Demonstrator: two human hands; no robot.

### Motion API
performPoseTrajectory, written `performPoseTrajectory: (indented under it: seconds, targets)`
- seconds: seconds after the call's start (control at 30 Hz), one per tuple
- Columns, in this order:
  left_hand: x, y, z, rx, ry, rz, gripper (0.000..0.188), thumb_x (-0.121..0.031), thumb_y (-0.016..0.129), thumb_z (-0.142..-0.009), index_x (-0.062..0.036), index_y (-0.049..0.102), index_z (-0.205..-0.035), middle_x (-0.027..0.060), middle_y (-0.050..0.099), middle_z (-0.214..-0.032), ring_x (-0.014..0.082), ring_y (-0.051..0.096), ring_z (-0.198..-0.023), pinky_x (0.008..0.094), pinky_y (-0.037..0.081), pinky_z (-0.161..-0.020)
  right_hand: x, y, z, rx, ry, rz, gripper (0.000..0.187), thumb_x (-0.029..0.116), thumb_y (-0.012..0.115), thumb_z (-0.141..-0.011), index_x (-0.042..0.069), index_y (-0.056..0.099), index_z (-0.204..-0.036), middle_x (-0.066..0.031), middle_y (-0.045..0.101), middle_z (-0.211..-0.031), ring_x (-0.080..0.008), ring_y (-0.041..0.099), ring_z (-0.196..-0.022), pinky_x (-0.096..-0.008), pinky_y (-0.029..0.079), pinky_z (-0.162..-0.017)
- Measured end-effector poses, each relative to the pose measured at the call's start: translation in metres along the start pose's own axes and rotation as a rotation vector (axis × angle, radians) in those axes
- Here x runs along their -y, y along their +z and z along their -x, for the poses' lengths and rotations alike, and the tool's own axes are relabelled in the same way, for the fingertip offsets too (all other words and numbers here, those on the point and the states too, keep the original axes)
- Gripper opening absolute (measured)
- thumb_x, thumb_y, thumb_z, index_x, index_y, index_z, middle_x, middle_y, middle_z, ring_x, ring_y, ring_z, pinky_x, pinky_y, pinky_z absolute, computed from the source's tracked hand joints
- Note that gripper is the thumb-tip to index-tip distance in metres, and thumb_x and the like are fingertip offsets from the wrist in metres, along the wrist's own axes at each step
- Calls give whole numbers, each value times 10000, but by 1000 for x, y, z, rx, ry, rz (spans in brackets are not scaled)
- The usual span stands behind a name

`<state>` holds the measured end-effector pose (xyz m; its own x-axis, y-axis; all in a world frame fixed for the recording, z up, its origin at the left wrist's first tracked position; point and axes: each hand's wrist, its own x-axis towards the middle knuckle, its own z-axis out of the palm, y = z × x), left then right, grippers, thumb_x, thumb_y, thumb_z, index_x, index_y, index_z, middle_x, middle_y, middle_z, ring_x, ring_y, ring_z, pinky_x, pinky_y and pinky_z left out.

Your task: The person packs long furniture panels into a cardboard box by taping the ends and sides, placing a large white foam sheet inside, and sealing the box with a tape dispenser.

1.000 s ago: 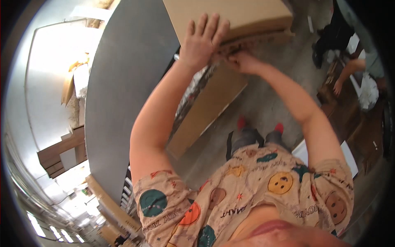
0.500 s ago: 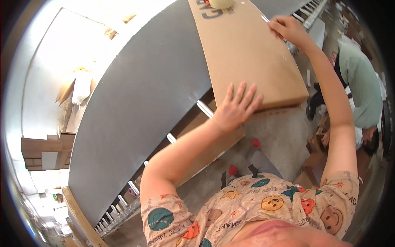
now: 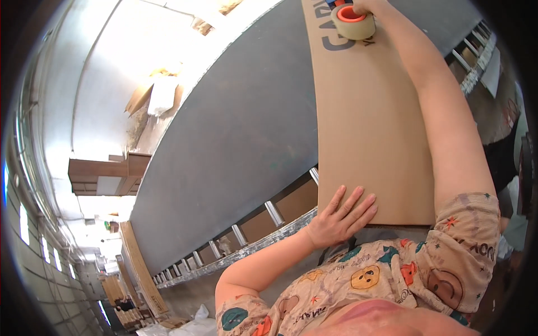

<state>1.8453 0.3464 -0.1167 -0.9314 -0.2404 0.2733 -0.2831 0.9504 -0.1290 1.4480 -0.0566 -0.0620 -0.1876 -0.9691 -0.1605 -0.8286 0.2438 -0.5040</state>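
A long brown cardboard box (image 3: pixel 375 129) with dark print lies in front of me, its near end close to my body. My left hand (image 3: pixel 336 224) rests with fingers spread on the box's near left corner. At the far end, my right hand (image 3: pixel 370 7) is closed at a tape dispenser (image 3: pixel 361 28), which carries a roll of pale tape around an orange-red core. A bit of blue shows beside the roll. The top edge of the picture cuts off part of the dispenser and the right hand's grip.
A wide dark grey surface (image 3: pixel 241 140) runs under and left of the box. Metal rollers (image 3: pixel 274 213) line its near edge. Farther left stand a long cardboard piece (image 3: pixel 143 269) and brown boxes (image 3: pixel 106 175). A dark-clothed person (image 3: pixel 501 151) is partly visible at right.
My right hand has moved from the box's right edge to the tape dispenser at the far end. The box appears nearer my body, with my left hand still flat on its near end.
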Motion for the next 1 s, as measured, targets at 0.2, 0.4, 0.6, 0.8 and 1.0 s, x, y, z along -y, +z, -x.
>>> performPoseTrajectory:
  seconds: [0.2, 0.4, 0.6, 0.8, 1.0]
  targets:
    - [0, 24, -3, -13, 63, 56, 566, -267, 555, -864, -42, 447, -1372, 126, 443, -1435, 355, 396, -1340, 539, 259, -1115, -81, -4, 165, 314, 381, -387, 353, 320, 583, -814, 29, 620, -1010, -206, 652, -920, -317, 657, -739, -416, 563, -670]
    - [15, 16, -1, -28, 113, -12, 725, -331, 601, -823, 5, 356, -1416, 184, 378, -1465, 408, 391, -1318, 554, 309, -1067, -172, 31, 434, 13, 533, -1172, 318, 193, 535, -803, -1, 587, -1049, -220, 642, -1048, -352, 635, -969, -571, 496, -872]
    - [28, 32, 9, 24, 143, -3, 880, -464, 674, -798, -8, 290, -1445, 202, 337, -1478, 402, 285, -1377, 522, 236, -1108, -153, 212, 670, -397, 733, -1802, 563, 339, 656, -792, 124, 508, -1290, -62, 526, -1307, -216, 523, -1185, -457, 434, -990]
    - [147, 47, -8, -41, 220, -1, 859, -481, 654, -831, 28, 286, -1417, 287, 306, -1461, 480, 308, -1341, 576, 248, -1090, -100, 334, 579, -523, 528, -2253, 556, 331, 661, -796, 84, 512, -1272, -74, 548, -1257, -218, 556, -1134, -402, 454, -973]
    - [134, 26, 3, 25, 180, 11, 907, -338, 763, -774, -10, 240, -1439, 296, 316, -1446, 483, 335, -1323, 559, 294, -1081, -171, 304, 524, -343, 504, -2162, 476, 401, 688, -808, 55, 621, -1128, -33, 650, -1029, -126, 626, -919, -302, 518, -833]
